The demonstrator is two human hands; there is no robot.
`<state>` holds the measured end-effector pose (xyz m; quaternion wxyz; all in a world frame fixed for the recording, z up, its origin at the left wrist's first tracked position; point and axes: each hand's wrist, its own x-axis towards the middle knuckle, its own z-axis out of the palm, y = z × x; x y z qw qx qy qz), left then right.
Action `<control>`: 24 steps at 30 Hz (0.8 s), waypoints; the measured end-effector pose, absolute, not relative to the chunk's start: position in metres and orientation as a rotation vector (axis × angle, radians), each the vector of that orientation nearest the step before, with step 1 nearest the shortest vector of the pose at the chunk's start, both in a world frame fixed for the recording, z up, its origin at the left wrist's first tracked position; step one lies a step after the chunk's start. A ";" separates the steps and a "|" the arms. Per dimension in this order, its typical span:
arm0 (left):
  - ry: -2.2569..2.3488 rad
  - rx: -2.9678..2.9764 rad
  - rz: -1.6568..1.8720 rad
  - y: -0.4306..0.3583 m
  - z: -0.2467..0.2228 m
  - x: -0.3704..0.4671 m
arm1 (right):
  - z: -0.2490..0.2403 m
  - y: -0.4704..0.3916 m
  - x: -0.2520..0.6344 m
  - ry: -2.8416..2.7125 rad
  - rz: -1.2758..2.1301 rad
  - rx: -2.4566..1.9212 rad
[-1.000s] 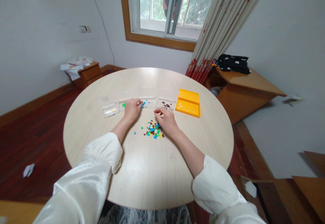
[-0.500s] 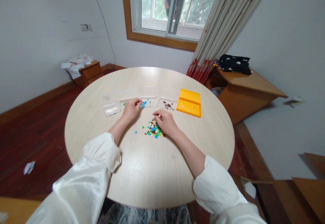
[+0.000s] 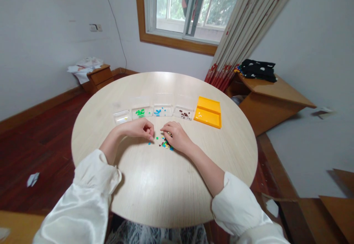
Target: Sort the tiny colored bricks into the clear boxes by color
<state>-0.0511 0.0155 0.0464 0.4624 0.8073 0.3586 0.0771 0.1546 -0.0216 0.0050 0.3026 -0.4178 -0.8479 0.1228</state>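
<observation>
My left hand [image 3: 140, 128] hovers left of a pile of small coloured building bricks [image 3: 166, 145]. Its fingers are loosely bent and a little apart, with nothing visible in them. Just below the fingertips lies a loose blue brick [image 3: 149, 143]. My right hand [image 3: 177, 136] is over the pile's upper right side, its thumb and index finger spread, hiding part of the bricks. Behind the hands stand clear boxes: one with green bricks [image 3: 140, 112], one with blue bricks [image 3: 158, 112] and one with brown bricks [image 3: 184, 114].
At the row's left end, another clear box [image 3: 121, 117] holds a few yellow bits. The open yellow case [image 3: 208, 119] at the right has some white pieces inside. All stand on a round pale table [image 3: 166, 188]. A wooden cabinet [image 3: 265, 103] is beyond its right edge.
My left hand has moved from the box of blue bricks back toward the pile, uncovering the green bricks. My right hand has shifted slightly, and its thumb and index finger have spread.
</observation>
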 end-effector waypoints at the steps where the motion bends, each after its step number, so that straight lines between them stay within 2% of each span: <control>1: 0.836 1.974 0.112 0.014 0.047 -0.052 | 0.006 -0.020 0.157 -2.225 0.318 -1.137; 5: 0.825 1.981 -0.003 0.011 0.043 -0.048 | 0.011 -0.014 0.168 -2.184 0.327 -1.168; 16: 0.885 1.946 0.102 0.014 0.039 -0.049 | 0.028 -0.021 0.182 -2.404 0.632 -1.028; 24: 0.978 2.054 0.004 0.017 0.041 -0.053 | 0.026 -0.020 0.183 -2.501 0.640 -1.017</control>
